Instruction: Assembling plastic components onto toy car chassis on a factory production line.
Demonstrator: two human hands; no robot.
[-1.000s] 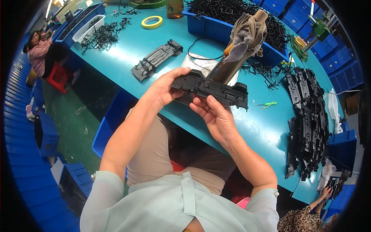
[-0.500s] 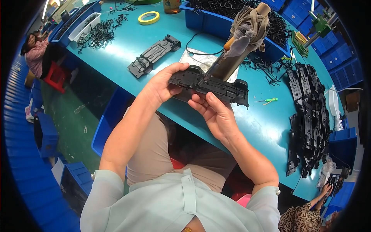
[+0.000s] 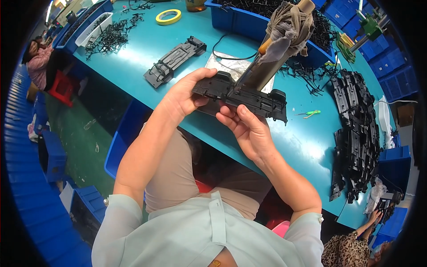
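Observation:
A long black plastic toy-car chassis (image 3: 259,103) is held over the table's near edge, spanning both hands. My left hand (image 3: 183,92) is closed on its left end, thumb along the top edge. My right hand (image 3: 249,129) grips the lower edge near the middle, with thumb up and fingers curled partly behind. The tip of a fixed iron-like tool with an orange handle (image 3: 265,46) comes down onto the chassis's middle; whether it touches is unclear. Cloth strips (image 3: 291,29) bind the tool to a slanted post. Another chassis (image 3: 175,61) lies beyond my left hand.
Many black chassis (image 3: 356,133) are piled at the right. A green-handled tool (image 3: 313,112) lies before them. At the back are a yellow tape roll (image 3: 168,17) and a blue bin (image 3: 231,20) of black parts. Other people sit at far left and lower right.
The tool's tip now sits slightly further left on the chassis. Both hands keep their grip, nearly unmoved. The view has shifted slightly.

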